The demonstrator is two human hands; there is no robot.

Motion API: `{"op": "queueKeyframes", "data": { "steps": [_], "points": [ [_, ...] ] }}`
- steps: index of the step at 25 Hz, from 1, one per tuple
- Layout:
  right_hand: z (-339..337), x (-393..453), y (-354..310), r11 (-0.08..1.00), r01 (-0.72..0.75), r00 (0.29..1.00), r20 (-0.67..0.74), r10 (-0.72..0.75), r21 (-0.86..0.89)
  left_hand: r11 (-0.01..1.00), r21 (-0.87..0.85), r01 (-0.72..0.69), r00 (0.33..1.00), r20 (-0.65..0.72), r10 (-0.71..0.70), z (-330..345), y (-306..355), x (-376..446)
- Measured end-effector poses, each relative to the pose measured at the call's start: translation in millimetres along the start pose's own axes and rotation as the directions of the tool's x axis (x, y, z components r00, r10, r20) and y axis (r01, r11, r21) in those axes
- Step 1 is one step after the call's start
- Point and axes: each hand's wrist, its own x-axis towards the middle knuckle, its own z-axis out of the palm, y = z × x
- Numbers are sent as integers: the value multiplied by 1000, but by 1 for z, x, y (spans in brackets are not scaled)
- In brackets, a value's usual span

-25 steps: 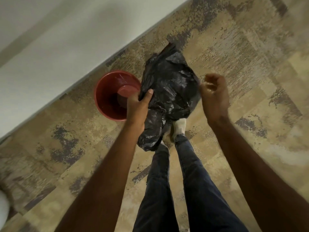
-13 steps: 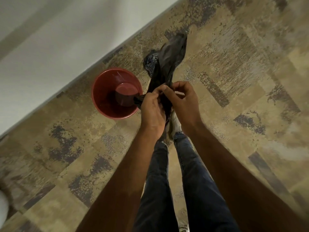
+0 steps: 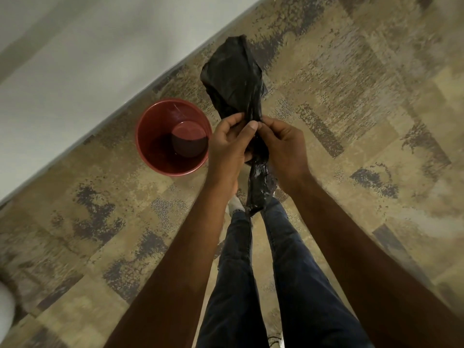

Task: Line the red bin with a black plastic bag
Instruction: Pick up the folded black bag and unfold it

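Red bin sits on the patterned carpet by the white wall — unlined, open mouth up. Just right of it, the left hand pinches the black plastic bag; the right hand clamps the same bunched neck. Bag bulges above both grips — a tail dangles over dark jeans.

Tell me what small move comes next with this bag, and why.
Probably pull the hands apart to open the mouth. Both the left hand and right hand pinch the black bag, which is bunched shut, and the red bin beside them is unlined.
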Motion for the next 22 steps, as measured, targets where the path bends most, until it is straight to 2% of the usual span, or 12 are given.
{"op": "queueKeyframes", "data": {
  "steps": [2,7,15,18,22],
  "points": [
    [-1,0,1,998,-27,999,-43,30,62,1000,24,-13,1000,-24,14,4,1,0],
    [-8,1,2,995,-77,991,-101,82,57,1000,23,4,999,-53,-3,8,0,6],
    [-20,2,-8,983,-114,985,-113,131,143,954,-282,102,987,-93,-133,2,-3,17],
    [-32,7,-13,936,-206,957,-143,254,284,935,-343,91,980,-134,-144,-7,-1,25],
    [-54,19,-15,805,-294,888,-165,430,516,930,-363,59,932,-314,-182,-17,9,39]
  ]
}}
